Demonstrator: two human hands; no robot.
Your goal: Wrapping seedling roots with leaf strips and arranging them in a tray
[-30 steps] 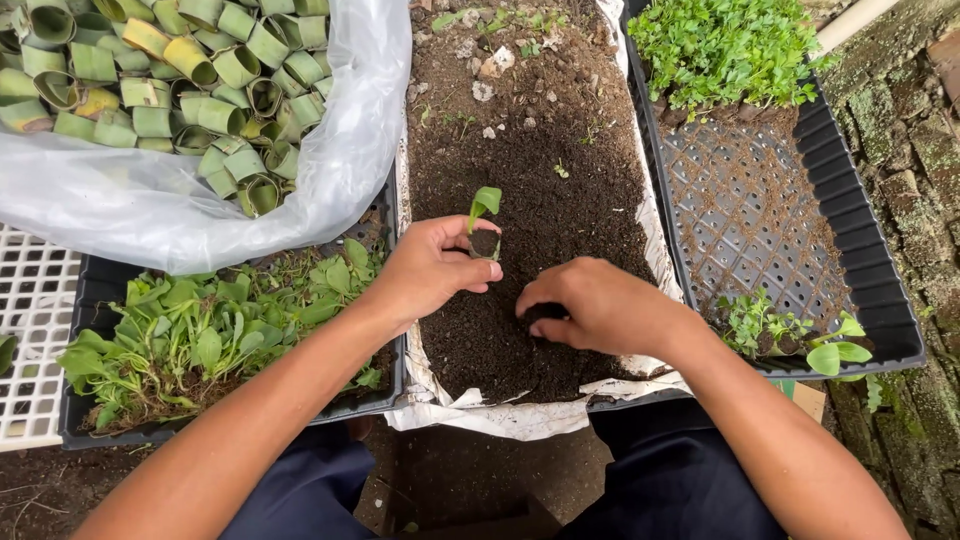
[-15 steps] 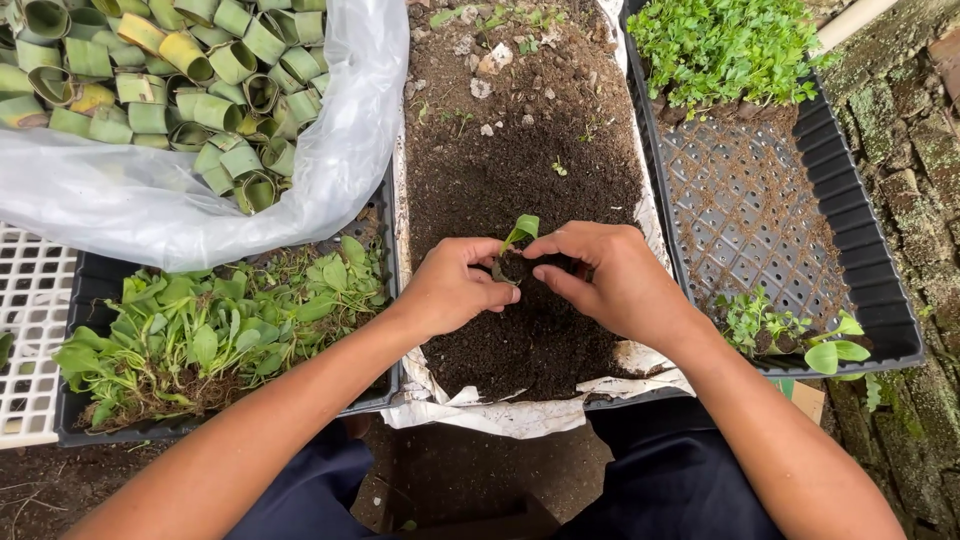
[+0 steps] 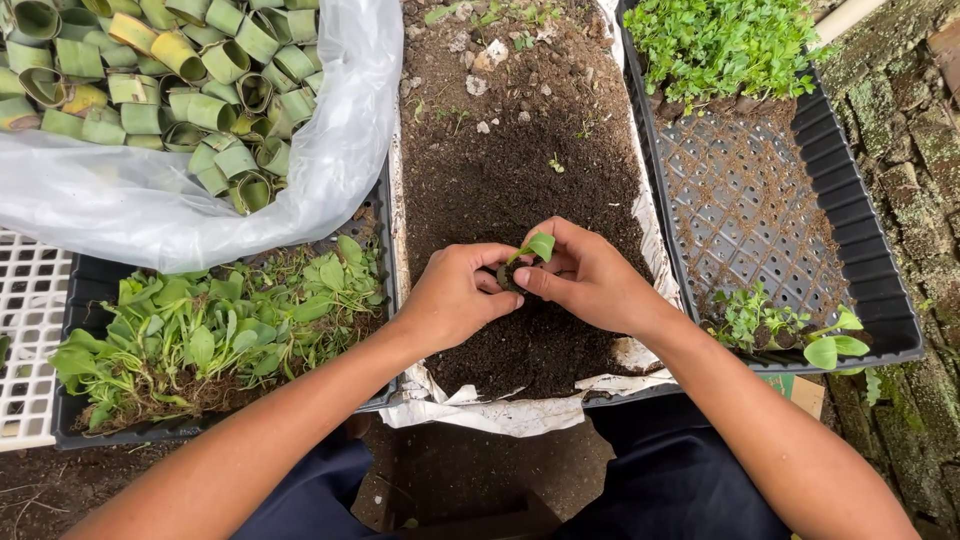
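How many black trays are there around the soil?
2: one black tray at left full of loose seedlings, one black tray at right, mostly bare. More may lie hidden under the soil.

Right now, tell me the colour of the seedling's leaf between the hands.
Bright green; the seedling shows in the head view.

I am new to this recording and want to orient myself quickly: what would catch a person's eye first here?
In the centre, the left hand and right hand meet around a small green seedling, held above a tray of dark soil. At the upper left, a clear plastic bag bulges with rolled green leaf cups. Below it lies a black tray of loose seedlings, and at the right a perforated black tray, mostly bare.
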